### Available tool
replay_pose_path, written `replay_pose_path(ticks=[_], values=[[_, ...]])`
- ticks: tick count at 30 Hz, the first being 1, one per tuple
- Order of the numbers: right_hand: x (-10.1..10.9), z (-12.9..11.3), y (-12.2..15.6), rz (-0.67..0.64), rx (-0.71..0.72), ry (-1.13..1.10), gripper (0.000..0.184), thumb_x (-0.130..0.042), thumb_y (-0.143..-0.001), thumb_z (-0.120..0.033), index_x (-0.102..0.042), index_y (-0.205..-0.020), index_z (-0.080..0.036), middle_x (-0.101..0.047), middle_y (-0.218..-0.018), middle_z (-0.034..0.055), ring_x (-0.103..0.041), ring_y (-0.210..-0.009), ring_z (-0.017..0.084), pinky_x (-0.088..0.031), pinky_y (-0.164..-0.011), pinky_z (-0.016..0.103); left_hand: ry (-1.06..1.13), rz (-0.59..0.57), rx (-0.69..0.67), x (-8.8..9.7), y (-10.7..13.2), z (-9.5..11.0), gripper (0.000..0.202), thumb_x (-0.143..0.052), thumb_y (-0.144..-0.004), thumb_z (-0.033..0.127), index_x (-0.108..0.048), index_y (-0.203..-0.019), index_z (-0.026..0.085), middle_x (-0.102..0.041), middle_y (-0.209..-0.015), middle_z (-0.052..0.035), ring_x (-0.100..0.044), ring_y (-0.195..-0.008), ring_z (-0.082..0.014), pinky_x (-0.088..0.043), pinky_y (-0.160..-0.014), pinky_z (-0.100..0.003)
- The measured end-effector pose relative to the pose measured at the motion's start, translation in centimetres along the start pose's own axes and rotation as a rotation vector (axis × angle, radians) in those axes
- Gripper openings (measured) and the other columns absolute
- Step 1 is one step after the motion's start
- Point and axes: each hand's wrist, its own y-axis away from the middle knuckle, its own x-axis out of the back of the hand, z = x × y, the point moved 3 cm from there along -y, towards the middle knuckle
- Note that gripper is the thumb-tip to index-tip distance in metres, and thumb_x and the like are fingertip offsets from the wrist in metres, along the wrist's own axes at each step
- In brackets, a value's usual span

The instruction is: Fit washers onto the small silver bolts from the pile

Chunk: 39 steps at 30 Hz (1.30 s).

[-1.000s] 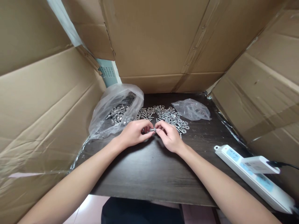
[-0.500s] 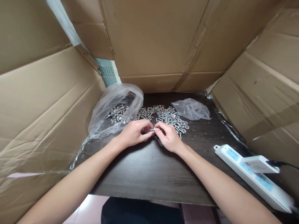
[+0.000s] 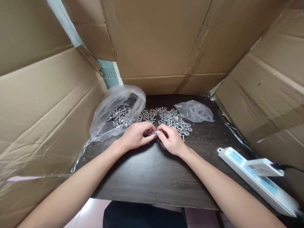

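Note:
Between my two hands, just above the near edge of the hardware pile, is a small silvery bolt (image 3: 154,132). My left hand (image 3: 137,134) pinches one end with thumb and fingers. At the other end, the fingertips of my right hand (image 3: 170,138) close on it too; whether a nut or washer sits there is hidden by the fingers. Behind the hands spreads a loose pile of bolts, nuts and washers (image 3: 174,117). To the left, a clear plastic bag (image 3: 102,115) lies open with many metal fasteners (image 3: 121,114) inside.
A smaller crumpled plastic bag (image 3: 197,111) lies at the back right. A white power strip (image 3: 251,177) with a plugged-in white adapter (image 3: 264,167) and black cable runs along the right. Cardboard walls (image 3: 163,41) enclose the dark table (image 3: 147,174) at the back and both sides.
Hardly anything differs. Both hands stay in the same place, with at most a slight shift of the fingertips at the bolt.

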Motion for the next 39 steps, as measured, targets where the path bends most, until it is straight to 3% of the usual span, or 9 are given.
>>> replay_pose_path(ticks=[39], values=[[-0.06,-0.21,0.1,-0.018,-0.035,-0.017,0.007,-0.054,-0.097,-0.026,-0.058,-0.094,-0.021,-0.058,-0.075,0.0003,-0.054,-0.063,0.017,-0.041,-0.06,0.03,0.009,0.005,0.023,0.19,-0.01,0.02,0.011,-0.065,-0.094,0.029,-0.067,-0.096,0.019,-0.067,-0.083,-0.0006,-0.062,-0.071,-0.0149,-0.048,-0.068,-0.026]])
